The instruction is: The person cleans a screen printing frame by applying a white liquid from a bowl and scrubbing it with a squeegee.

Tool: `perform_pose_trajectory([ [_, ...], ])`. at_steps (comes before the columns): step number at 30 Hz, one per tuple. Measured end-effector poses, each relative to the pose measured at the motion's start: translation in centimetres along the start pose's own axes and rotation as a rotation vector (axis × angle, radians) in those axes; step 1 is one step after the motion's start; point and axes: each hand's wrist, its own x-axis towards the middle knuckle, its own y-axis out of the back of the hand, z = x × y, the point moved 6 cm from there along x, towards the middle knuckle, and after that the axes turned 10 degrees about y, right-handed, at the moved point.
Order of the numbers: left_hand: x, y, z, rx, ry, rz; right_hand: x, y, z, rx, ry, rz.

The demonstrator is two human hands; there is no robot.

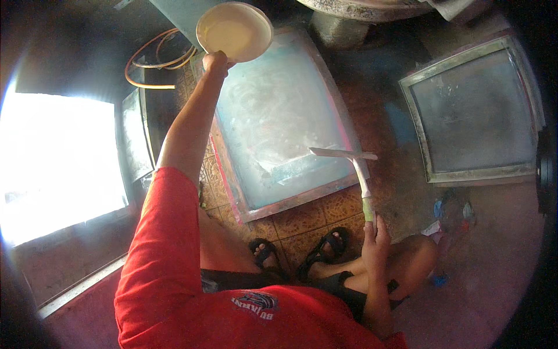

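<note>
At the top, my left hand (216,63) grips the near rim of a pale, shallow round bowl (247,35), with my arm stretched out. Its cream-coloured inside faces me; I cannot tell whether anything is in it. My right hand (376,239) is closed on the handle of a squeegee (361,174), whose wide, pale blade lies crosswise at the far end. A large framed mesh screen (302,200) leans in front of my feet, below the bowl. Whitish smears cover its mesh, and the squeegee blade overlaps its lower right part in view.
Another framed screen (482,174) stands at the right. A coiled orange hose (148,86) hangs at the upper left, beside a bright opening (58,163). A round, stained basin (366,10) is at the top. Small scraps (431,228) lie on the floor at the right.
</note>
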Motion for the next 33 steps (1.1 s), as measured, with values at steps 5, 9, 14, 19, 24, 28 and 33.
perform_pose_trajectory([
  [5,4.9,0.0,-1.7,-0.151,-0.012,-0.191,0.0,0.2,-0.2,-0.020,0.001,0.004],
  [9,19.5,13.3,2.6,0.014,-0.202,0.025,-0.2,-1.8,-2.7,0.118,0.095,-0.106],
  [14,9.8,5.3,-1.5,-0.230,-0.153,-0.112,0.1,0.5,-1.2,0.002,0.030,-0.004],
  [19,6.1,12.1,-3.5,-0.533,-0.203,-0.505,2.9,-1.4,-2.9,0.028,0.178,-0.044],
  [24,2.9,17.0,-7.6,-0.455,-0.165,-0.431,12.4,-4.5,-8.9,-0.053,0.483,-0.030],
  [28,-1.3,16.9,-6.9,-0.311,-0.066,-0.288,13.1,-5.8,-8.2,-0.085,0.359,-0.085],
  [33,-5.2,14.6,-5.4,-0.330,-0.100,-0.504,5.9,-3.8,-7.8,-0.123,0.438,-0.200],
])
